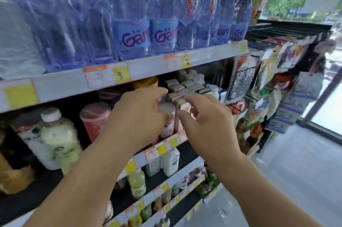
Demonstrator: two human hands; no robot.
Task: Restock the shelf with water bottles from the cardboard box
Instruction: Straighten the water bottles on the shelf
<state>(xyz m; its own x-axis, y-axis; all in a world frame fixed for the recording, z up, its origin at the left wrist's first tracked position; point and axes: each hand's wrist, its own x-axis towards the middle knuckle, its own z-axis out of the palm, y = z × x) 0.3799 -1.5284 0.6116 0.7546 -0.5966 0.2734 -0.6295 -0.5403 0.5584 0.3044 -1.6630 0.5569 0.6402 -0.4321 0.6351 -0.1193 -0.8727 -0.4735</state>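
Several clear water bottles with blue labels [136, 39] stand in a row on the top shelf [148, 65]. Both my hands are below that shelf, in front of the second shelf. My left hand [137, 113] hangs with curled fingers over a white-capped bottle [167, 113], and I cannot tell whether it touches it. My right hand [200, 125] is just to the right, fingers spread and holding nothing, in front of small cartons [182, 95]. No cardboard box is in view.
Pink-lidded cups [95, 117] and a pale green bottle [59, 139] stand on the second shelf at left. Lower shelves hold milk bottles [171, 162] and small drinks. A rack of hanging snack packets [273, 89] stands to the right; grey floor [296, 171] and a glass door lie beyond.
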